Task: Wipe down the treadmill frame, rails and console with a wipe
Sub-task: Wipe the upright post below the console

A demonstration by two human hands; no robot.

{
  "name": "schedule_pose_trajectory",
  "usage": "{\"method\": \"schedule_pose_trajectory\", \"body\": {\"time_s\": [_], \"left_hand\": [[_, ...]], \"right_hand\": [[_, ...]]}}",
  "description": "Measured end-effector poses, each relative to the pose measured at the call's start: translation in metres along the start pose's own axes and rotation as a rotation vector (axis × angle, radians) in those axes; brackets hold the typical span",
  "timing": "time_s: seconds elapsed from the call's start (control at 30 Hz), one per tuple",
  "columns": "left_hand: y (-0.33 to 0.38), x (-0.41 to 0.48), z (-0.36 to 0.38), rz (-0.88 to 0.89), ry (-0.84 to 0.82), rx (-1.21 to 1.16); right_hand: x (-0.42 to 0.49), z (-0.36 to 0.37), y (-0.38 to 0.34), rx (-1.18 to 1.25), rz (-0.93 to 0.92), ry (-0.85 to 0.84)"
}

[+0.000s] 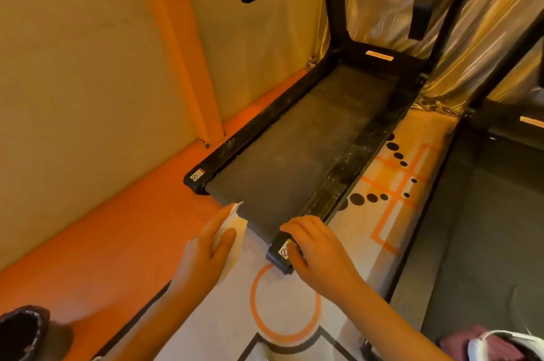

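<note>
Now: wipe (232,220) pinched between thumb and fingers of left hand (206,251), at near edge of treadmill belt (294,154). Right hand (318,251) curled over near end cap (278,256) of right rail (350,163). Rail dusty, long axis near-to-far, lies right of wipe; probably next target.
</note>
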State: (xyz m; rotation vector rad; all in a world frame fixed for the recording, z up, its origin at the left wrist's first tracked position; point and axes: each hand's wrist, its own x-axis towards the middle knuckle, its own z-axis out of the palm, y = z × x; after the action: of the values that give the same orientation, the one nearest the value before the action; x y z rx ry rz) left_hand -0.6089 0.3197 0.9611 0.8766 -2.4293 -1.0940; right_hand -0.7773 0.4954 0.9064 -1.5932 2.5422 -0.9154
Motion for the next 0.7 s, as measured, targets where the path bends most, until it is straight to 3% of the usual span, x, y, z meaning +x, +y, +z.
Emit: {"method": "schedule_pose_trajectory", "body": {"time_s": [0.33,0.7], "left_hand": [[0.062,0.175,0.014,0.127,0.012,-0.093],[0.178,0.312,0.109,0.244,-0.114,-0.134]], "right_hand": [[0.138,-0.062,0.078,-0.088,0.011,0.157],[0.22,-0.153,0.223,-0.319,-0.084,0.297]]}}
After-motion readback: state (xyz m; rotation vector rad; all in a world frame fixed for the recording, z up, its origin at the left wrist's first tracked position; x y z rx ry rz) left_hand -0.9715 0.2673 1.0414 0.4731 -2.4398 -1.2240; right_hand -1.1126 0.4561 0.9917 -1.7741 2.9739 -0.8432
